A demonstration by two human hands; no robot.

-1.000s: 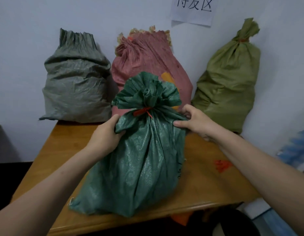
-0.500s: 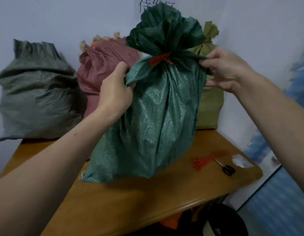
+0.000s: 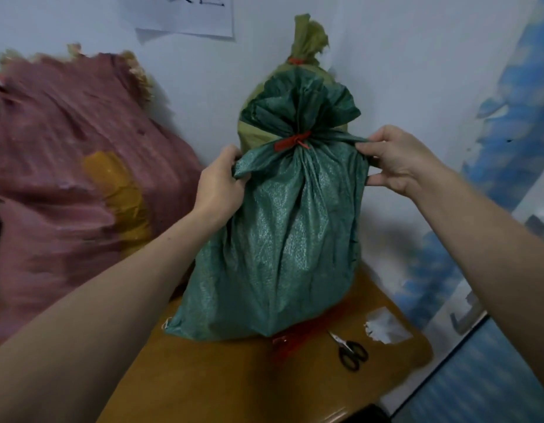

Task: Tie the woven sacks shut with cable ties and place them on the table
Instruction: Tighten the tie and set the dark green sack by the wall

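A dark green woven sack (image 3: 277, 239) stands upright over the right part of the wooden table (image 3: 234, 380), its neck cinched by a red cable tie (image 3: 292, 141). My left hand (image 3: 222, 181) grips the sack's left shoulder just below the tie. My right hand (image 3: 396, 157) pinches the fabric at the right shoulder. Directly behind it an olive green sack (image 3: 307, 41) leans on the wall, tied with a red tie (image 3: 296, 60). A pink sack (image 3: 66, 166) sits to the left.
Black-handled scissors (image 3: 348, 351) lie on the table right of the sack's base, beside a bundle of red cable ties (image 3: 292, 340) partly under the sack and a scrap of white paper (image 3: 386, 328). A paper sign (image 3: 185, 13) hangs on the wall.
Both hands carried the dark green sack to the right and toward the wall, now in front of the olive sack. The view turned right, so the grey sack left the frame.
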